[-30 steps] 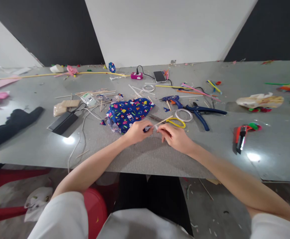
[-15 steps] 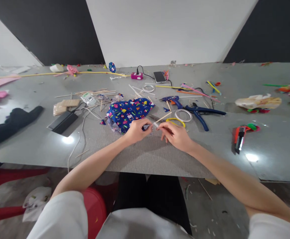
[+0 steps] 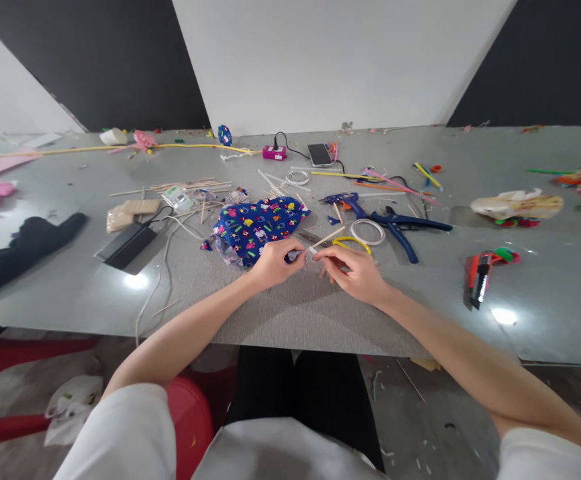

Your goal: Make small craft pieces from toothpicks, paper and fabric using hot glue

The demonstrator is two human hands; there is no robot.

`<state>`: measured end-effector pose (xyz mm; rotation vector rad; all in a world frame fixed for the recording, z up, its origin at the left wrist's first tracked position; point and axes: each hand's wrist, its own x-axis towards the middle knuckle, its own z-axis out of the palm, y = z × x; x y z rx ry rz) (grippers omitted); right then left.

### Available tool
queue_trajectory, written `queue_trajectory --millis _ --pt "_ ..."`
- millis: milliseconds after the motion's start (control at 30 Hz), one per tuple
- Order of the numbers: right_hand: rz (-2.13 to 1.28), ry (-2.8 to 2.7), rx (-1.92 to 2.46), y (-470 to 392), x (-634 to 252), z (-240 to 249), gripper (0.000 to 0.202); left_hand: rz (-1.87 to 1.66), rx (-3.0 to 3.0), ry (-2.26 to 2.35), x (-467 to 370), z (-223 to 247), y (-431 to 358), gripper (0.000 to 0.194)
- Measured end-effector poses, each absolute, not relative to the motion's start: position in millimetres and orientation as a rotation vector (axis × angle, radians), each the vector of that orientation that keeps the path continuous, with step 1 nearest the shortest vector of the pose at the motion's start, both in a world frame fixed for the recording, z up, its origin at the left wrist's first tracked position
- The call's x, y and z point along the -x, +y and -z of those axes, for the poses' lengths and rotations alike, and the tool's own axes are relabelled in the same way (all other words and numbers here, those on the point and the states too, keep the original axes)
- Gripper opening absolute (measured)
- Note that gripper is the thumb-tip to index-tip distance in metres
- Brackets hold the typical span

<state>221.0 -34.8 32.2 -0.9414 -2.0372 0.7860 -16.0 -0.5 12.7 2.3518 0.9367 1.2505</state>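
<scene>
Both of my hands meet above the table, just in front of the patterned cloth. The fingertips of my left hand point(image 3: 279, 263) are pinched at the lower end of a thin wooden stick point(image 3: 330, 237), which slants up to the right. My right hand point(image 3: 354, 273) is closed at the fingertips on a small white strip point(image 3: 312, 251) against that same end; its other fingers curl below. Blue cloth with colourful prints point(image 3: 258, 230) lies beyond my left hand. Scissors with yellow handles point(image 3: 354, 243) lie behind my right hand, partly covered by it.
Blue-handled pliers point(image 3: 401, 230), a blue glue gun point(image 3: 345, 200) and a white ring point(image 3: 368, 232) lie beyond my right hand. A utility knife point(image 3: 480, 280) is farther right. At left are a black box-like adapter point(image 3: 126, 245) and a cable; a phone point(image 3: 319, 155) lies at the back.
The wooden stick has shifted and tilted slightly. My right fingertips have moved a little left, closer to my left hand, covering more of the white strip.
</scene>
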Motion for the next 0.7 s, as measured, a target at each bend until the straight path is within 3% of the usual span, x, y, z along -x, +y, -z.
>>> queue_trajectory --millis 400,700 --pt "-1.202 -1.513 0.952 -32 -202 -18 0.028 -1.276 -2.314 0.949 12 -15 -5 0.016" --pt "-1.276 -1.467 0.975 -27 -204 -18 0.034 -1.227 -2.220 0.963 9 -14 -11 0.018"
